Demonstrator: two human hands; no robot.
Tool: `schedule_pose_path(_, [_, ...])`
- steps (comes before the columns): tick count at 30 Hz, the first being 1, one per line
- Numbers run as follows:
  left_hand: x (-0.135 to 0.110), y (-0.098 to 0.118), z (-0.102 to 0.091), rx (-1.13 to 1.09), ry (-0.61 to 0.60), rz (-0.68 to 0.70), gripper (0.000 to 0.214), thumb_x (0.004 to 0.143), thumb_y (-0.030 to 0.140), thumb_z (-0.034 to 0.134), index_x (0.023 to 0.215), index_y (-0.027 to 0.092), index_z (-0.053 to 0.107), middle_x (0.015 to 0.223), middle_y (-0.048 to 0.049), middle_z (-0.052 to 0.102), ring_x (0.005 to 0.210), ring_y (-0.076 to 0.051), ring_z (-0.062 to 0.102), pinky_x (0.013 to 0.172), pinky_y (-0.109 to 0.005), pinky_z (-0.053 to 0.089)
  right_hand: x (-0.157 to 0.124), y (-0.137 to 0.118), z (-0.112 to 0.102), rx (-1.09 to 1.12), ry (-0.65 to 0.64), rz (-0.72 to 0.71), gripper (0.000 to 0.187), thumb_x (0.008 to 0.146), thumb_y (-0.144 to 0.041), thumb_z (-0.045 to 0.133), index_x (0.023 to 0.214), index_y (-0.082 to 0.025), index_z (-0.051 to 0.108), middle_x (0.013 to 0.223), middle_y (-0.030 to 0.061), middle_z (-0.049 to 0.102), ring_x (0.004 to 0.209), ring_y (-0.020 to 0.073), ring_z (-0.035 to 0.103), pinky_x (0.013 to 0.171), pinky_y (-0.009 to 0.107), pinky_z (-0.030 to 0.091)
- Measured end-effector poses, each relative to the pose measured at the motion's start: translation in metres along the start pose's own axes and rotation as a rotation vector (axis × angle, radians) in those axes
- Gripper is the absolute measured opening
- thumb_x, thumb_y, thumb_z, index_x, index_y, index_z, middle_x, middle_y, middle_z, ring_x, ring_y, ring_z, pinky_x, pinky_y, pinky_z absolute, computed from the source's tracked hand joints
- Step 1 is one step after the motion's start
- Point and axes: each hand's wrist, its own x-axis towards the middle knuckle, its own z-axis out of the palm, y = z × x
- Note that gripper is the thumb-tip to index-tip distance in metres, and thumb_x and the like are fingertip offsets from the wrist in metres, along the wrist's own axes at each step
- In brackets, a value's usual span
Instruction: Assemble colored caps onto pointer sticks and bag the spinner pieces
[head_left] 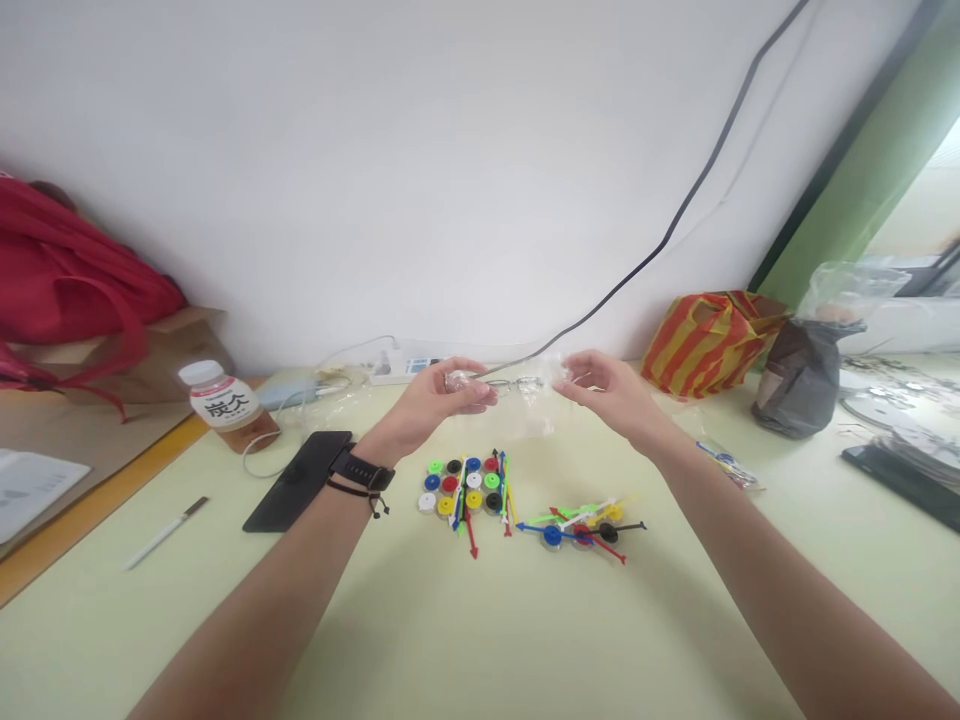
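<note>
Surface [480, 620] of pale green laminate spreads under both forearms, and above its middle a small crumpled clear plastic bag [525, 385] is stretched between the two hands, lifted off the surface and over the coloured pieces. A red fabric backpack [67, 290] sits at the far left. At the far right is an orange-and-yellow striped plastic bag [705, 340] whose contents do not show, with a grey pouch topped by clear film [799, 380] just beside it. A flat black phone [298, 480] lies left of the wrist, near a white-capped drink bottle [225, 405]. Below the hands, round plastic discs in many colours [461, 485] lie in neat rows, with a loose heap of coloured plastic arrows [581, 525] to their right. The left hand [439, 400] has its grip pinched on the bag's left end and the right hand [607, 392] on its right end. What is inside the bag is too blurred to tell.
</note>
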Motion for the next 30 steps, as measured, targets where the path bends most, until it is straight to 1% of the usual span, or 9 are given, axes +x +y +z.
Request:
schedule_pose_path(4, [-0.001,0.001,-0.001,0.047,0.022,0.024,0.055,0.078,0.042,0.091,0.120,0.019,0.065,0.101,-0.0116,0.080,0.103,-0.028,0.076,0.101,-0.047,0.056,0.000,-0.003,-0.006,0.192,-0.128,0.049,0.047,0.072,-0.060,0.085,0.086,-0.020,0.065,0.087,0.0049,0.069,0.079,0.0182,0.061,0.075,0.035,0.051])
schedule_pose_path(6, [0.000,0.001,0.000,0.044,0.039,0.031,0.054,0.078,0.043,0.091,0.119,0.019,0.066,0.100,-0.0111,0.080,0.103,-0.028,0.076,0.102,-0.048,0.056,-0.001,-0.005,-0.008,0.229,-0.169,0.063,0.046,0.072,-0.058,0.086,0.092,-0.021,0.066,0.090,0.0055,0.072,0.081,0.0190,0.064,0.079,0.037,0.053])
schedule_pose_path(9, [0.000,0.001,0.003,0.015,0.060,0.035,0.052,0.080,0.047,0.088,0.117,0.018,0.067,0.103,-0.0123,0.080,0.105,-0.029,0.076,0.104,-0.050,0.055,-0.003,-0.009,-0.009,0.255,-0.248,0.083,0.048,0.079,-0.061,0.080,0.103,-0.022,0.067,0.101,0.0092,0.077,0.095,0.0236,0.070,0.091,0.043,0.054])
schedule_pose_path(13, [-0.002,0.007,0.004,-0.031,0.036,0.028,0.049,0.085,0.049,0.083,0.119,0.018,0.068,0.114,-0.0147,0.078,0.110,-0.029,0.074,0.108,-0.050,0.053,-0.007,-0.017,-0.010,0.260,-0.309,0.080,0.048,0.083,-0.064,0.076,0.107,-0.023,0.070,0.112,0.0115,0.078,0.110,0.0271,0.071,0.103,0.047,0.051])
schedule_pose_path(15, [-0.004,0.012,0.005,-0.043,-0.018,0.022,0.045,0.090,0.049,0.079,0.121,0.018,0.069,0.120,-0.0153,0.076,0.116,-0.029,0.072,0.111,-0.049,0.050,-0.009,-0.021,-0.013,0.228,-0.376,0.055,0.046,0.087,-0.064,0.073,0.110,-0.024,0.073,0.122,0.0114,0.076,0.117,0.0277,0.069,0.108,0.048,0.049])
schedule_pose_path(18, [-0.008,0.019,0.008,-0.031,-0.131,0.001,0.041,0.097,0.050,0.070,0.123,0.018,0.071,0.130,-0.0147,0.072,0.126,-0.029,0.066,0.116,-0.046,0.045,-0.011,-0.024,-0.021,0.192,-0.564,0.013,0.044,0.092,-0.057,0.070,0.125,-0.028,0.073,0.141,0.0085,0.067,0.130,0.0280,0.062,0.115,0.049,0.045])
schedule_pose_path(22, [-0.013,0.026,0.014,0.020,-0.228,-0.022,0.042,0.101,0.053,0.063,0.128,0.022,0.072,0.140,-0.0116,0.067,0.136,-0.030,0.059,0.119,-0.044,0.042,-0.013,-0.027,-0.026,0.240,-0.798,0.000,0.060,0.089,-0.052,0.074,0.144,-0.033,0.061,0.156,0.0061,0.055,0.144,0.0309,0.050,0.119,0.055,0.040])
schedule_pose_path(26, [-0.017,0.032,0.019,0.078,-0.338,-0.008,0.046,0.099,0.057,0.063,0.133,0.026,0.071,0.149,-0.0091,0.060,0.142,-0.032,0.052,0.121,-0.046,0.040,-0.015,-0.031,-0.025,0.273,-0.893,-0.007,0.073,0.083,-0.056,0.078,0.149,-0.035,0.055,0.164,0.0029,0.044,0.152,0.0309,0.040,0.123,0.055,0.033])
schedule_pose_path(30, [-0.020,0.037,0.019,0.022,-0.436,-0.019,0.051,0.098,0.062,0.061,0.135,0.028,0.070,0.152,-0.0094,0.057,0.144,-0.033,0.050,0.118,-0.045,0.043,-0.016,-0.033,-0.025,0.270,-0.965,0.020,0.084,0.077,-0.062,0.081,0.151,-0.035,0.053,0.166,0.0027,0.040,0.152,0.0313,0.040,0.122,0.053,0.035])
